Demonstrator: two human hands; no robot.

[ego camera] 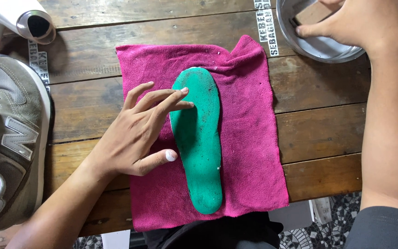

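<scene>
Wooden plank table (318, 129), dark brown, with strips of printed white tape stuck to its top; patterned tile floor visible below its near edge.

Item: magenta towel (249, 152), spread flat at the table's centre, one far corner rumpled.

Item: green insole (199, 138), lying lengthwise on the towel, toe end away from you, surface grubby with dark specks.

Item: your left hand (137, 133), fingers spread and flat, fingertips pressing the insole's left edge, thumb touching its side lower down; not closed around anything.

Item: your right hand (360, 23), reaching into a metal bowl (318, 46) at the far right corner, fingers on a brownish block inside; whether it grips the block cannot be told.

Item: grey sneaker (10, 138), at the table's left edge, well apart from the towel.

Item: white hair dryer (19, 18), far left corner, nozzle facing right.
</scene>
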